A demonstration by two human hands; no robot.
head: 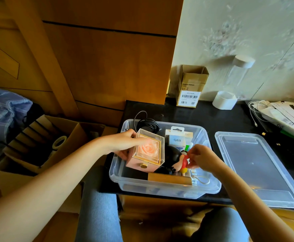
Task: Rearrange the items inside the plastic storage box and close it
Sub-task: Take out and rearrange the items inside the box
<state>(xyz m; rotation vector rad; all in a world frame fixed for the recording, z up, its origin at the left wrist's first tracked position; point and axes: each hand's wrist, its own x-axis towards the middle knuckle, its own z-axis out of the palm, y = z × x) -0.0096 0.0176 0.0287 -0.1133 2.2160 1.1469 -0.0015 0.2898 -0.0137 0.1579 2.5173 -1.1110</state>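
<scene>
Head | left hand grips rose box (tilted) | right hand pinches figurine

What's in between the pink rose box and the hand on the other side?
In the head view, a toy figure with black hair stands between the rose box and the right hand, which pinches it.

Black table bears storage box, lid, carton.

- The storage box is open on top; its lid lies flat just beside it on the right.
- Inside, the rose case, figurine, black cable and Q88 package crowd the middle and back.
- A bare strip shows along the front-left floor.
</scene>
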